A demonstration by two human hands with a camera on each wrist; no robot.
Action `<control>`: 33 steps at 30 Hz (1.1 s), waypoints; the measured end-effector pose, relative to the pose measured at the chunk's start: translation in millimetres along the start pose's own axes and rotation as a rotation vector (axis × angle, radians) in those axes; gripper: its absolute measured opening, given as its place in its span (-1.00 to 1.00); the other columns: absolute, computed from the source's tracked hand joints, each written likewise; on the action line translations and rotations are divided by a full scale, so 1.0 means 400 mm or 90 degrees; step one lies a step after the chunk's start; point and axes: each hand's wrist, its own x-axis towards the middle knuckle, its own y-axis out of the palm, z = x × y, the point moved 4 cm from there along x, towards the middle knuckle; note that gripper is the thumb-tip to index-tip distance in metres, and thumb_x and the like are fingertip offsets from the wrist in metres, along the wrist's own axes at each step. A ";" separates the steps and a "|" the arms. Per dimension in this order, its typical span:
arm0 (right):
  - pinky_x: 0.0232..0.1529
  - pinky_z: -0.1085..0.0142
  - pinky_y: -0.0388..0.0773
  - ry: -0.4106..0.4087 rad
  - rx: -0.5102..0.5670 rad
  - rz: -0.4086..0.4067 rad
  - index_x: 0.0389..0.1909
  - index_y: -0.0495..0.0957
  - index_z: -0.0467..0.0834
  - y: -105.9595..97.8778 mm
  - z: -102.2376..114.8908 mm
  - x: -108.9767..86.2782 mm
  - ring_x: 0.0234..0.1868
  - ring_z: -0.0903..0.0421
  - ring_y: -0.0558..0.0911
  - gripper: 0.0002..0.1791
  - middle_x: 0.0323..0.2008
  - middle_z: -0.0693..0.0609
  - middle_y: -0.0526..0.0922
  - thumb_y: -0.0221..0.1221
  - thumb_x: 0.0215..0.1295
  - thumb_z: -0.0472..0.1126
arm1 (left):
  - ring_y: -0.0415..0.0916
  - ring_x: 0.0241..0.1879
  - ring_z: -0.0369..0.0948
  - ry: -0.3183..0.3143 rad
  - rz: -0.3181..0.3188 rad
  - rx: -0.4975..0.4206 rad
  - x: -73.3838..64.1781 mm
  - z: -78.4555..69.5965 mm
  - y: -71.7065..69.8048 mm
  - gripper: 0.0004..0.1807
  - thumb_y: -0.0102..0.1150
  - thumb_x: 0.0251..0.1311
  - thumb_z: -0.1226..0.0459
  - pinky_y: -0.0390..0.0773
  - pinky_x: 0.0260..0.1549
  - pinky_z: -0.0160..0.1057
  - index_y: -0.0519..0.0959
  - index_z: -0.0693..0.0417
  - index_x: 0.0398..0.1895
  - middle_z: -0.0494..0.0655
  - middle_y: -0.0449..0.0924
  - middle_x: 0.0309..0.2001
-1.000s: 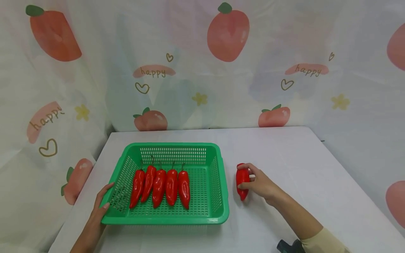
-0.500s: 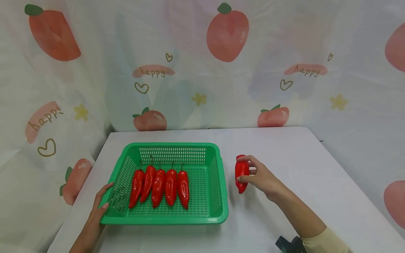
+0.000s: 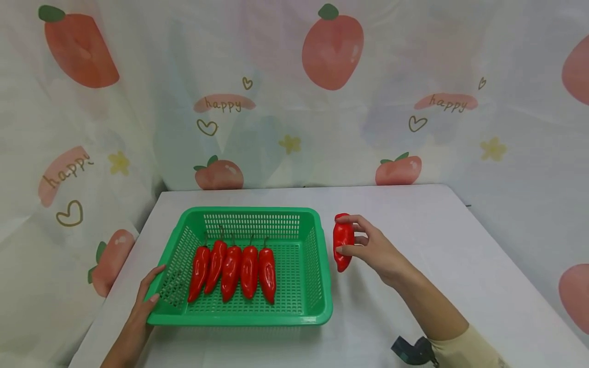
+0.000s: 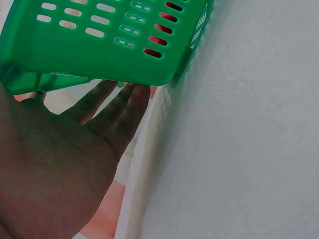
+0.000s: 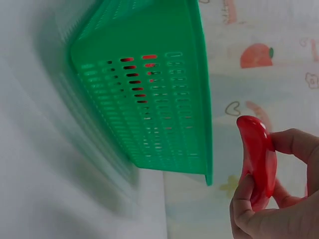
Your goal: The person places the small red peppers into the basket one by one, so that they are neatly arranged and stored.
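A red chili pepper (image 3: 342,240) is pinched between the thumb and fingers of my right hand (image 3: 377,253), raised just beyond the right side of a green plastic basket (image 3: 239,321). In the right wrist view this pepper (image 5: 260,157) is glossy and curved, beside the perforated basket wall (image 5: 149,94). My left hand (image 3: 137,318) holds the basket at its front left corner, thumb and fingers on the rim. The left wrist view shows those fingertips going behind the rim. Inside the basket, several red peppers (image 3: 231,273) lie side by side, stems pointing away from me.
A white-covered table (image 3: 395,214) carries the basket. Behind it and at the sides hangs a pale curtain (image 3: 285,122) printed with fruit and the word "happy". A dark wrist device (image 3: 414,351) sits by my right sleeve (image 3: 465,351).
My right hand has lifted the pepper off the table and carried it away from me and slightly left, closer to the basket. The left hand and the basket stay put.
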 end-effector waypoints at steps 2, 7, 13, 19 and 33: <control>-0.05 0.03 0.64 -0.009 0.001 0.000 0.45 0.30 -0.10 0.004 0.012 0.000 0.22 -0.29 0.47 -0.26 0.35 -0.27 0.25 0.37 0.28 -0.30 | -0.01 0.39 0.24 0.001 0.000 0.002 0.001 0.000 0.001 -0.41 -0.42 0.68 0.02 0.42 -0.06 -0.42 -0.19 -0.36 0.67 0.12 -0.31 0.57; -0.06 0.04 0.65 -0.032 0.012 0.007 0.45 0.29 -0.12 0.019 0.041 0.002 0.23 -0.29 0.47 -0.24 0.36 -0.26 0.25 0.38 0.26 -0.30 | -0.03 0.39 0.20 0.006 0.000 0.001 0.001 -0.005 0.004 -0.41 -0.41 0.68 0.01 0.41 -0.04 -0.42 -0.18 -0.36 0.66 0.08 -0.32 0.57; -0.05 0.03 0.65 -0.040 0.023 0.021 0.45 0.29 -0.14 0.037 0.056 0.010 0.24 -0.30 0.46 -0.24 0.36 -0.28 0.25 0.38 0.27 -0.31 | -0.02 0.38 0.17 0.004 0.000 0.002 0.000 -0.006 0.007 -0.41 -0.40 0.68 0.00 0.42 -0.03 -0.38 -0.17 -0.37 0.67 0.05 -0.32 0.57; -0.05 0.03 0.64 -0.046 0.027 0.037 0.41 0.36 -0.09 0.060 0.068 0.024 0.21 -0.26 0.48 -0.32 0.33 -0.25 0.28 0.36 0.29 -0.32 | 0.00 0.38 0.11 0.012 -0.004 0.003 0.001 -0.001 -0.001 -0.41 -0.41 0.68 0.04 0.40 -0.02 -0.43 -0.17 -0.32 0.67 0.07 -0.31 0.58; -0.10 0.01 0.66 -0.054 0.036 0.073 0.40 0.42 -0.03 0.165 0.084 0.045 0.27 -0.27 0.44 -0.33 0.32 -0.18 0.36 0.37 0.28 -0.34 | -0.02 0.39 0.25 0.004 -0.008 0.006 0.002 0.000 0.001 -0.40 -0.41 0.68 0.02 0.43 -0.06 -0.42 -0.19 -0.31 0.66 0.12 -0.32 0.58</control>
